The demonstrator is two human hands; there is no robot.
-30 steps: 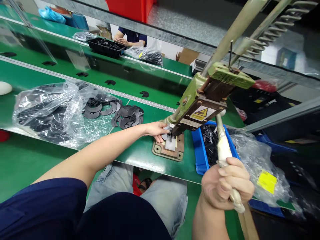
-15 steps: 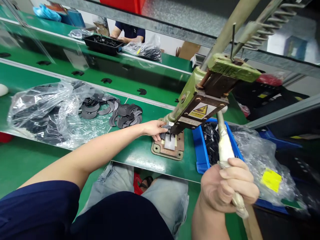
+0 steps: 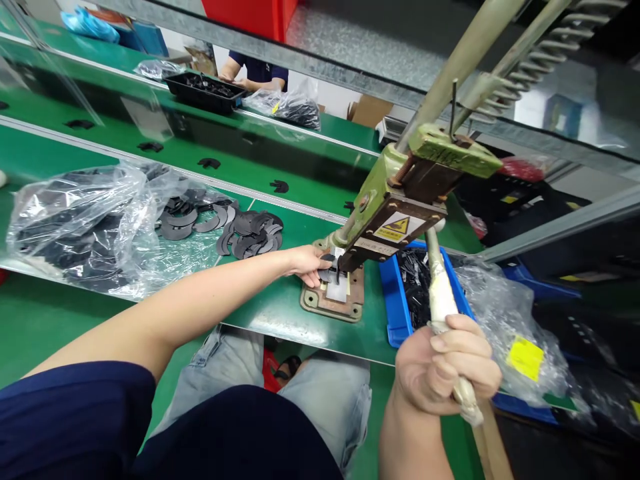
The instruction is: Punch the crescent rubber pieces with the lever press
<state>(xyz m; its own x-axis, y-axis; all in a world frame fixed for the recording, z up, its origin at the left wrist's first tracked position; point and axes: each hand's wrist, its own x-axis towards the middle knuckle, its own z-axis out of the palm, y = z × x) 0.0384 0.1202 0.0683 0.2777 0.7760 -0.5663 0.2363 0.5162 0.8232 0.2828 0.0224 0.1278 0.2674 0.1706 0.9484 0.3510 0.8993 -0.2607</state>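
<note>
Head view, from the left: a clear plastic bag (image 3: pixel 90 220) filled with dark pieces lies on the green worktop (image 3: pixel 270 317), its mouth towards a loose heap of black curved pieces (image 3: pixel 253 233). Behind these, past a metal rail, spaced dark pieces lie in a row on a green strip; farther back, a co-worker's hands are near a black tray (image 3: pixel 205 92) of dark parts. Right of the heap, the left hand (image 3: pixel 306 262) pinches a dark flat piece (image 3: pixel 326 275) between thumb and fingers, at the base plate (image 3: pixel 331 309) of a green hand press (image 3: pixel 383 183), just beside the press's lower end. A warning label (image 3: pixel 399 227) faces outwards on the press head. Next comes a blue bin (image 3: pixel 397 313) of black parts. In front of it the right hand (image 3: pixel 447 367) is wrapped around the taped press lever (image 3: pixel 440 287). Rightmost, another clear bag bears a yellow label (image 3: pixel 526 359).
</note>
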